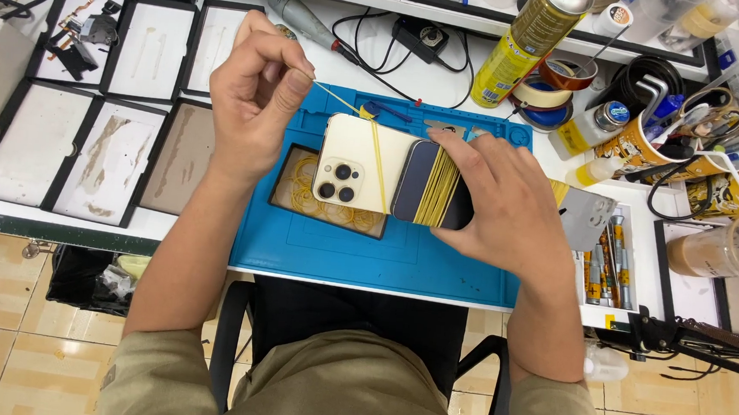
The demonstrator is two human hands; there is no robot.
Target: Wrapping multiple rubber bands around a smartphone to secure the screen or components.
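- I hold a gold phone (359, 163) back-up over the blue work mat (323, 248), its camera cluster toward my left side.
- My right hand (495, 203) is closed around the phone's right end, fingers wrapped over a thick bundle of yellow rubber bands (437, 189) already wound across it and a dark plate (413, 180) clamped against it.
- My left hand (256, 96) is pinched shut, thumb and forefinger gripping one more rubber band (377, 152), which runs taut from my fingertips down across the phone's back.
- Judging by this, I am mid-wrap: one band stretched, not yet seated beside the others.
- The next move would call for steady tension and a clean slide over the phone's edge, without the band snapping off or crossing the camera lenses.
- Just under the phone lies a shallow dark tray of spare bands (301, 196), touching nothing I hold.
- To my left sit several empty black-rimmed trays (87, 162); one holds small dark parts (82, 36).
- Behind the mat lie a grey rotary tool (300, 16) and a yellow spray can (528, 41), with tape rolls (546, 94) near it.
- Cups crammed with tools (660, 137) crowd my right; they stand well clear of the stretched band.
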